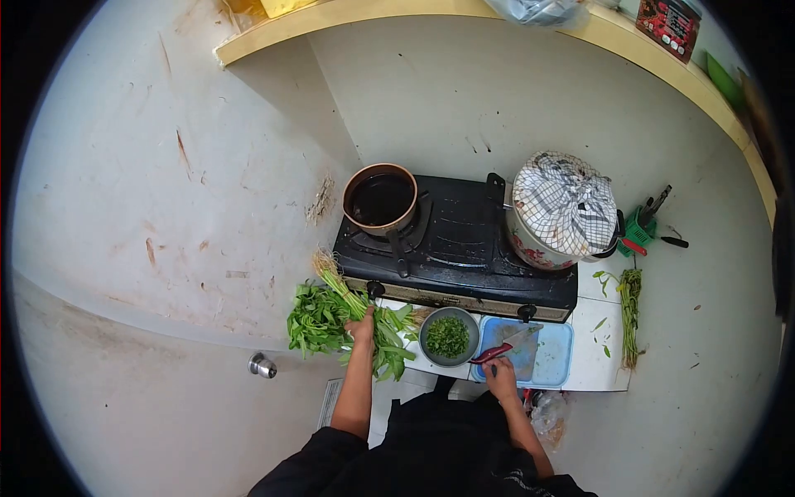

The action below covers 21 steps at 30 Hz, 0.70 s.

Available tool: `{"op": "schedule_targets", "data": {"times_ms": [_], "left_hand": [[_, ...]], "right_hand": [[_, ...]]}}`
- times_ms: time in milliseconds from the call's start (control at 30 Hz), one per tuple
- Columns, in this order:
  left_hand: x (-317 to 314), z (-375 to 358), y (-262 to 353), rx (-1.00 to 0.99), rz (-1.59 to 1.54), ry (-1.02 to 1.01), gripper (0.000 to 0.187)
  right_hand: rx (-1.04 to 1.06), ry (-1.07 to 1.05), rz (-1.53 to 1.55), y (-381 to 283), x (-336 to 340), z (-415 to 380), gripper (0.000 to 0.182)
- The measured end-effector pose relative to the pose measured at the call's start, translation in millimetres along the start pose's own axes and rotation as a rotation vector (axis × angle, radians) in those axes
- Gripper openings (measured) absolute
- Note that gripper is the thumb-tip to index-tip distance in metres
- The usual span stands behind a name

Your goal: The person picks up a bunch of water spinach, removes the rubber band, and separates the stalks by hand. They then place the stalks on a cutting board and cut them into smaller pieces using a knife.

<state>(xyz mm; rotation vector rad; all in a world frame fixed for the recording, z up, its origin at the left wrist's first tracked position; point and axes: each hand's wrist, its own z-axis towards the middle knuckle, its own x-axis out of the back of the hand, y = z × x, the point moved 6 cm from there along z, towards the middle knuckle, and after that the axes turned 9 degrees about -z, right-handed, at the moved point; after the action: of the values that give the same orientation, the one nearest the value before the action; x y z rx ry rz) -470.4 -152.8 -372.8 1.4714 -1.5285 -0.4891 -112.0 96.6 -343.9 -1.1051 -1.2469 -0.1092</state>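
Observation:
My left hand (pixel 360 328) is closed around the stems of a bunch of leafy greens (pixel 335 282), roots pointing up toward the stove. More leaves (pixel 389 335) spread below and to the right of that hand. My right hand (pixel 500 379) is at the near edge of a blue tray (pixel 565 356), fingers pinched together; a small dark thing shows at the fingertips, too small to name. Just above those fingers a knife (pixel 492 354) with a red handle lies across the tray, blade to the upper right. Left of the tray stands a grey bowl (pixel 426 348) of chopped greens (pixel 447 336).
A black gas stove (pixel 464 240) carries a pan of dark liquid (pixel 381 199) and a large pot (pixel 538 248) with a checked cloth on its lid. Right of them are a bundle of stems (pixel 630 319) and a green utensil basket (pixel 638 232). A shelf (pixel 397 12) runs overhead.

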Motion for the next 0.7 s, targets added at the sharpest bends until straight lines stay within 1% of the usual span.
{"op": "schedule_targets", "data": {"times_ms": [33,100,133,167,267,367,467,500,600,700], "left_hand": [[-10,17,-17,0.055,-0.054,0.012,0.116],[-23,41,-24,0.066,-0.070,-0.046,0.117],[-24,36,-13,0.073,-0.077,-0.074,0.117],[-25,27,-5,0.088,-0.118,-0.072,0.111],[-30,43,-12,0.067,-0.124,-0.006,0.097],[-39,53,-17,-0.075,-0.235,-0.135,0.075],[-14,-2,17,-0.052,-0.142,0.028,0.066],[-16,-1,17,-0.149,-0.295,-0.078,0.067],[-11,0,23,-0.325,-0.347,-0.099,0.068],[-4,-18,39,-0.485,-0.301,-0.083,0.069]], "right_hand": [[-0.014,0.000,0.003,0,-1,0,0.020],[-0.047,0.003,0.010,2,-6,-2,0.020],[-0.054,0.011,0.008,2,-7,-4,0.021],[-0.061,0.019,0.007,2,-8,-5,0.021],[-0.075,0.045,-0.013,-5,-7,-8,0.020],[-0.080,0.054,-0.037,-5,-8,-6,0.020],[-0.093,0.058,-0.019,0,-9,-10,0.019],[-0.086,0.056,-0.005,-1,-9,-9,0.019],[-0.095,0.061,-0.034,-3,-7,-10,0.019],[-0.088,0.065,-0.028,-4,-8,-9,0.019]]}}
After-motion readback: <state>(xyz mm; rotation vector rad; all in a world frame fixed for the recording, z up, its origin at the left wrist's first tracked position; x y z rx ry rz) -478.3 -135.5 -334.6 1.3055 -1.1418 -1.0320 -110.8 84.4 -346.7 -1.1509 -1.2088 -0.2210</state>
